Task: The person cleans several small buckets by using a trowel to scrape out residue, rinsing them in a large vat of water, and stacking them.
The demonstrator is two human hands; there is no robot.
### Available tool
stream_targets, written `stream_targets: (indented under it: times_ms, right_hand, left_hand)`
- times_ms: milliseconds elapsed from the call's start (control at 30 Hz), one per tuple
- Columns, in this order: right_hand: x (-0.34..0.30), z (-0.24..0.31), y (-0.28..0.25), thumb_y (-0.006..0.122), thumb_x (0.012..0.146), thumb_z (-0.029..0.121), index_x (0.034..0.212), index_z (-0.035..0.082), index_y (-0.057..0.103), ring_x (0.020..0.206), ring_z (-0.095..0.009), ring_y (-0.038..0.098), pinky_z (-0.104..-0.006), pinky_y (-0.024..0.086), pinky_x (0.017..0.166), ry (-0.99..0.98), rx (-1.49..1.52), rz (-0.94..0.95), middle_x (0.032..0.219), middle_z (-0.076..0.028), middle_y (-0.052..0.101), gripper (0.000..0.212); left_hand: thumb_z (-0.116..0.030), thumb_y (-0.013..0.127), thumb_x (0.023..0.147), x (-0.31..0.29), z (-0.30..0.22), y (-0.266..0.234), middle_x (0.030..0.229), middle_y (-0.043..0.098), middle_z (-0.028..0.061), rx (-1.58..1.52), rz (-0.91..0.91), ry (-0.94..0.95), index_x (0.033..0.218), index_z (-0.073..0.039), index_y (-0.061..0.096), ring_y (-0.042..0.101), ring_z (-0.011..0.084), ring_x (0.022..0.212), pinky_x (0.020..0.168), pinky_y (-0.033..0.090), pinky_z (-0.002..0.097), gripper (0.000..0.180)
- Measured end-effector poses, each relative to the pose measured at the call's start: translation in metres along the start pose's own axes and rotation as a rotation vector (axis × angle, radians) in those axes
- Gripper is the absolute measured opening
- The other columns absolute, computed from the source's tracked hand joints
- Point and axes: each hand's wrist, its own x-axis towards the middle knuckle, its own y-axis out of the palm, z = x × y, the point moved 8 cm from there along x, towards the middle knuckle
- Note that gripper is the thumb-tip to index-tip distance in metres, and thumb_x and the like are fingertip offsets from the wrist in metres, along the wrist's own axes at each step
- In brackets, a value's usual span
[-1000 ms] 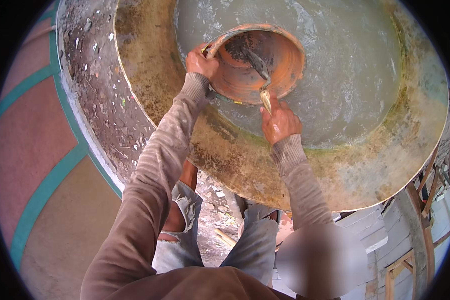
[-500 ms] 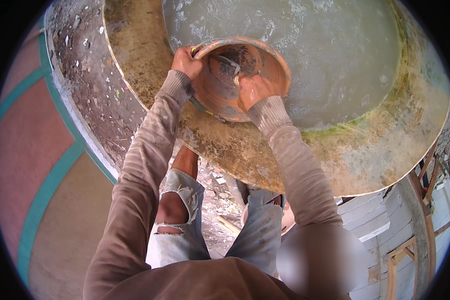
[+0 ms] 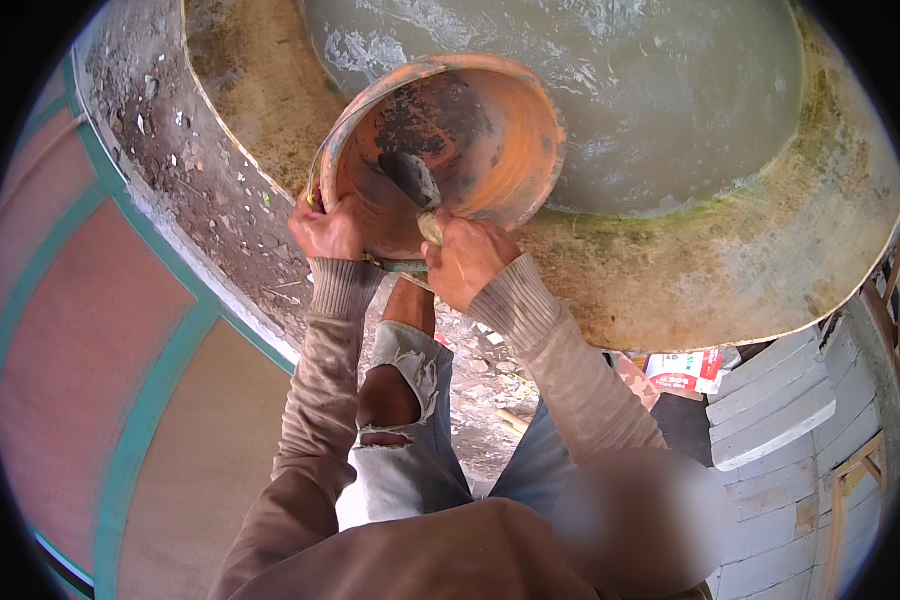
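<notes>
An orange bucket (image 3: 480, 140), smeared grey inside, is tilted toward me at the near rim of a big round tub (image 3: 730, 270) filled with cloudy grey water (image 3: 650, 90). My left hand (image 3: 328, 228) grips the bucket's rim on its left side. My right hand (image 3: 467, 257) is closed on the handle of a trowel (image 3: 412, 180) whose dark blade lies inside the bucket. Both sleeves are beige and ribbed.
The tub's broad rim is stained yellow-green. A rough concrete ledge (image 3: 200, 200) strewn with chips runs left of it. A red and teal painted wall (image 3: 80, 360) lies further left. Pale blocks (image 3: 780, 410) are stacked at the right. Rubble lies by my knees in torn jeans (image 3: 410, 430).
The bucket has come out of the water toward me and tipped its mouth my way. My right hand has shifted from inside the bucket to its near edge, holding the trowel.
</notes>
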Motion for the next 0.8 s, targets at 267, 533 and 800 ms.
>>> stream_targets:
  times_ms: [267, 533, 800]
  right_hand:
    - [-0.057, 0.066, -0.002, 0.062, 0.083, 0.013, 0.120, -0.009, 0.054, 0.080, -0.035, 0.069, -0.0443, 0.055, 0.073, -0.252, -0.067, -0.209, 0.088, -0.025, 0.064, 0.044]
    - [-0.072, 0.066, -0.004, 0.066, 0.080, 0.011, 0.123, -0.006, 0.056, 0.079, -0.034, 0.069, -0.0433, 0.056, 0.071, -0.151, -0.149, -0.074, 0.090, -0.023, 0.066, 0.047]
    - [-0.076, 0.055, -0.002, 0.066, 0.081, 0.010, 0.125, -0.008, 0.055, 0.085, -0.035, 0.067, -0.0441, 0.055, 0.073, -0.122, -0.179, -0.016, 0.090, -0.022, 0.065, 0.049]
  left_hand:
    - [0.002, 0.062, 0.072, -0.049, -0.011, -0.065, 0.089, 0.069, 0.0111, 0.024, -0.252, 0.056, 0.099, 0.008, 0.066, 0.063, 0.0166, 0.078, 0.073, 0.052, 0.0317, 0.028]
    - [-0.005, 0.066, 0.074, -0.078, -0.015, -0.079, 0.095, 0.069, 0.0107, 0.027, -0.311, 0.034, 0.108, 0.004, 0.064, 0.064, 0.0205, 0.081, 0.075, 0.053, 0.0330, 0.035]
    - [-0.005, 0.065, 0.070, -0.097, -0.027, -0.082, 0.088, 0.071, 0.0136, 0.066, -0.403, 0.072, 0.097, 0.005, 0.067, 0.065, 0.0239, 0.076, 0.076, 0.051, 0.0351, 0.029]
